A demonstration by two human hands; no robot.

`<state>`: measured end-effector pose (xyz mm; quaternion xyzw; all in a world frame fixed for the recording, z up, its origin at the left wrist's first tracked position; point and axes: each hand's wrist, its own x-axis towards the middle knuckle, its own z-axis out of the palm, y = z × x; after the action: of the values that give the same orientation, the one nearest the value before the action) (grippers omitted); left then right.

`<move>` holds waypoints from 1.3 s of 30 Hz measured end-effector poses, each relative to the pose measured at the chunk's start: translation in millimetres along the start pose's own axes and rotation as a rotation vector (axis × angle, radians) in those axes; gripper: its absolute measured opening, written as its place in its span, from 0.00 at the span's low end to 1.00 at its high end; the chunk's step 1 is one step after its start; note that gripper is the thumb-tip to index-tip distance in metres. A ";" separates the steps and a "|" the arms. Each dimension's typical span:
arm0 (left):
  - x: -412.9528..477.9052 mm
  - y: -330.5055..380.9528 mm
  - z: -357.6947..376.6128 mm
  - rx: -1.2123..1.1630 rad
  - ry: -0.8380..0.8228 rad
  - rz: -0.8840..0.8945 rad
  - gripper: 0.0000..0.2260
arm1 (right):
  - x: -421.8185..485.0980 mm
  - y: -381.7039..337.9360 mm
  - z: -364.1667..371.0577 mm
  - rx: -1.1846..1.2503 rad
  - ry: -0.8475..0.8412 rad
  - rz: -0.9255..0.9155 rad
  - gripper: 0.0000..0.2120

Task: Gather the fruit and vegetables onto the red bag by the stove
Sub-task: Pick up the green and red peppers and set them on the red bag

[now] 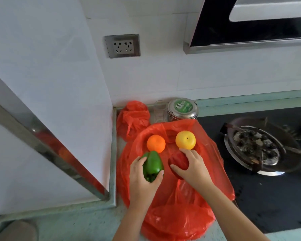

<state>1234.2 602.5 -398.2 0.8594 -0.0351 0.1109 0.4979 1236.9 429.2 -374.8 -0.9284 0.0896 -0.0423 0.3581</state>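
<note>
Reaching forward with both bare forearms (233,211); gripping green pepper (152,165) in left hand (142,177), fingers curled round it; cupping red pepper (179,161) under right hand (192,168), apparently clasped.

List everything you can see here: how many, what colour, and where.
flat plastic bag: one, red, on the counter beside the stove
crumpled plastic bag: one, red, back corner
orange: one, orange, on the flat bag
yellow fruit: one, yellow, on the flat bag
green bell pepper: one, green, in the left hand
red bell pepper: one, red, in the right hand
steel tin: one, green lid, behind the flat bag
pan: one, dark, on the stove
wall socket: one, grey, back wall
range hood: one, black, upper right
left hand: one, grips the green bell pepper
right hand: one, grips the red bell pepper
</note>
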 end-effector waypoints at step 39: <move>30.5 -41.0 40.5 0.164 -0.110 0.075 0.35 | 41.5 6.0 39.4 -0.196 0.027 0.084 0.34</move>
<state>1277.2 589.7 -445.5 0.9001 -0.0853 0.0843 0.4189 1282.4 442.5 -407.4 -0.9537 0.1368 -0.0306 0.2659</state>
